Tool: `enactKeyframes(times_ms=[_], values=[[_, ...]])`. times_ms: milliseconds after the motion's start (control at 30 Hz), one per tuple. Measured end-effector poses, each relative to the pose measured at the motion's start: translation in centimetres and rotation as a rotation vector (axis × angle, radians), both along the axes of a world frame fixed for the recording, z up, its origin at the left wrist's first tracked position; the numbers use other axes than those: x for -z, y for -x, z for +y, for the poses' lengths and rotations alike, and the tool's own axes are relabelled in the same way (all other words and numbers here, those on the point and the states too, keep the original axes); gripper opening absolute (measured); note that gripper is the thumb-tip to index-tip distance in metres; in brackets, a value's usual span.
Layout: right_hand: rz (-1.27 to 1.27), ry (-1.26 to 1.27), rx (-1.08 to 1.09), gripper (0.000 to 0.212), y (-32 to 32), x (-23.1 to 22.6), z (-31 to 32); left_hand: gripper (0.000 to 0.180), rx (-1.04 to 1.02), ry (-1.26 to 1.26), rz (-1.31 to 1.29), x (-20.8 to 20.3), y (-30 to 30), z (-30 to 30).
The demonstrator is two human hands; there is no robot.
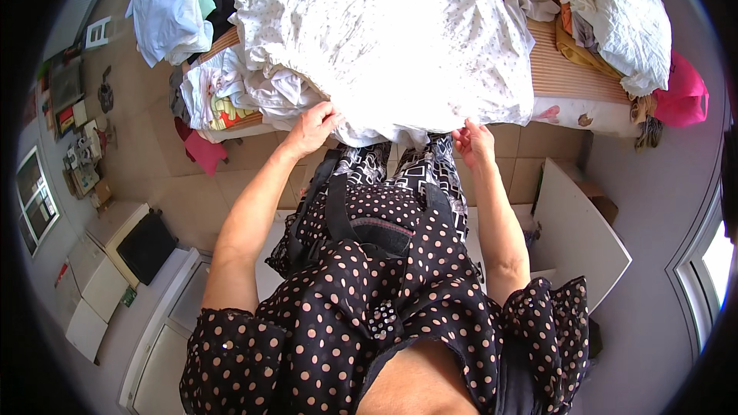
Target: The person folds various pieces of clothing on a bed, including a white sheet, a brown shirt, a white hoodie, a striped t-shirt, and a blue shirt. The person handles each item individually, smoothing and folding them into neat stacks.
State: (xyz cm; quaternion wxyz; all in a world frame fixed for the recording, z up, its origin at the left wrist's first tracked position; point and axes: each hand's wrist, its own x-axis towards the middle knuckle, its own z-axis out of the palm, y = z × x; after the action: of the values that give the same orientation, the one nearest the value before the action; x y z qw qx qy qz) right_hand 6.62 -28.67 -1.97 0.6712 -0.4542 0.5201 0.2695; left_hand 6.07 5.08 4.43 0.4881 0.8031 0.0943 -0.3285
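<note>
A large white cloth with a small speckled print point(400, 46) lies spread before me, its middle washed out by bright light. At its near edge, my left hand point(314, 129) is closed in a pinch on the fabric. Farther right along that edge, my right hand point(475, 143) has thumb and fingers together on the hem. The cloth hangs slightly over the bed's front edge between both hands. Its left side is bunched up in creases.
The cloth rests on a bed with a striped brown mat point(573, 69). Folded clothes point(173, 8) are piled at the left; a white quilted bundle point(619, 19) and a pink cloth point(684, 92) lie at the right. A white cabinet door point(573, 227) stands open beside my right arm.
</note>
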Motion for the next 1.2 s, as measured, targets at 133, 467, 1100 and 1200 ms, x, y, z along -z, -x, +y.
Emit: enactKeyframes(times_ms=[133,467,1100,1200], values=[[-0.076,-0.036,0.066,0.018,0.1,0.8,0.5,0.015,-0.352,0.259,0.115,2.8,1.0,0.7],[-0.267,-0.156,-0.561,0.034,1.7,0.7,6.9,0.021,-0.519,0.425,0.311,0.7,-1.2,-0.4],[-0.087,-0.672,-1.048,0.038,0.6,-4.9,0.8,0.018,-0.224,-0.013,0.170,2.6,-3.0,-1.8],[-0.253,-0.622,-0.879,0.038,0.8,-6.8,-0.6,0.021,-0.167,-0.038,0.067,1.5,-1.5,-1.2]])
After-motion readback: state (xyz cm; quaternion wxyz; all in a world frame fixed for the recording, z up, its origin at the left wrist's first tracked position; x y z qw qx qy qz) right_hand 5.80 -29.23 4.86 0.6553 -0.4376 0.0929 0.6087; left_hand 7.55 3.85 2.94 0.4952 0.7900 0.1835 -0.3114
